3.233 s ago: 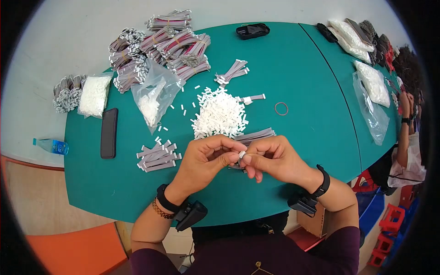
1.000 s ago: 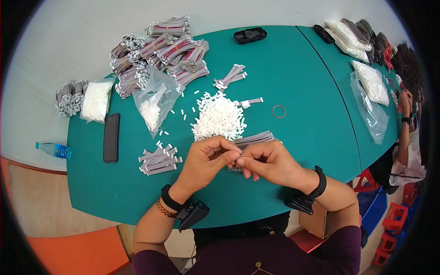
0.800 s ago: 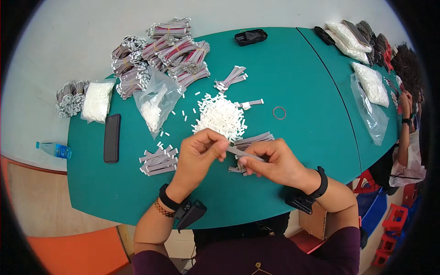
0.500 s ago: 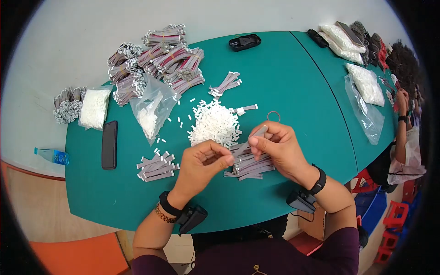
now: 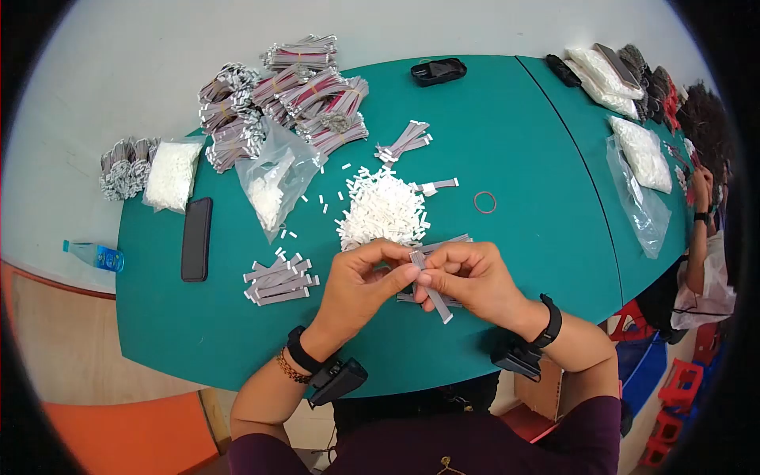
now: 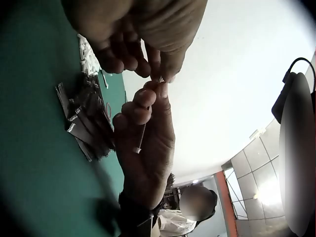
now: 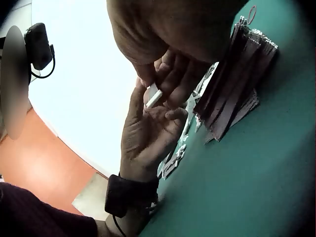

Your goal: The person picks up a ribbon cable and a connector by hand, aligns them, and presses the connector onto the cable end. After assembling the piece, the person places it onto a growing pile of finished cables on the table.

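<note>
Both hands meet above the table's near middle. Between them, a short grey ribbon cable (image 5: 436, 302) slants down, a white connector (image 5: 448, 320) at its lower end. My right hand (image 5: 475, 281) pinches the cable between thumb and fingers. At its upper end, the thumb and fingers of my left hand (image 5: 366, 286) pinch it, the fingertips of both hands close together. The connector (image 7: 154, 98) also shows in the right wrist view. Behind the hands lies a heap of small white plastic pieces (image 5: 384, 210). Partly hidden under my right hand is a stack of grey ribbon cables (image 7: 229, 81).
To the left lie a loose group of cables (image 5: 279, 281), a phone (image 5: 196, 239) and an open plastic bag (image 5: 277, 170). Bundled cables (image 5: 305, 95) are piled at the back. A red rubber band (image 5: 484, 203) lies right of the heap. Another person's hand (image 5: 701, 184) shows at far right.
Half a second ago the hands were apart, the right one raised with a cable. They have come together again, the cable now slanting down between them.
</note>
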{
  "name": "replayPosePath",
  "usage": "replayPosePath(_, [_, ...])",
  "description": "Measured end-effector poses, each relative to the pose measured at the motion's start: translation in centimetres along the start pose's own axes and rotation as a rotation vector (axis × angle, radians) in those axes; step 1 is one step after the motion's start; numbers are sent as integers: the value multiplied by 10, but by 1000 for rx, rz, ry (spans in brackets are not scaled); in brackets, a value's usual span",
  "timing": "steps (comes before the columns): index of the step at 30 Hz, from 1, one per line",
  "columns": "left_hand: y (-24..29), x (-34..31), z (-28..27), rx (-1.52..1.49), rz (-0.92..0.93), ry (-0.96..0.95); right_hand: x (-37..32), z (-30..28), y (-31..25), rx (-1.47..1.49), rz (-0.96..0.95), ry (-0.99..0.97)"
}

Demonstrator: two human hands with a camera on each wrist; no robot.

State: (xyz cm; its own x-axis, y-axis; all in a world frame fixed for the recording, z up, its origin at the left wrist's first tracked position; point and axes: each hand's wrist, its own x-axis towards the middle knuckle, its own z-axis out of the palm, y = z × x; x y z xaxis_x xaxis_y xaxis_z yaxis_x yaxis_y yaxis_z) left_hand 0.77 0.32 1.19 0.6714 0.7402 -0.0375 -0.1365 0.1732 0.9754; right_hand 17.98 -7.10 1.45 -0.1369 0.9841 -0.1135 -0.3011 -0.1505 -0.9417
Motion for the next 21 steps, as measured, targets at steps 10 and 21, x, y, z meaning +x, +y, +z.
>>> replayPosePath(10, [4, -2, 4, -103, -39, 12, -2, 3, 1, -84, -18, 31])
replayPosePath(21, [-5, -4, 0, -93, -115, 55, -2, 3, 0, -68, -14, 62])
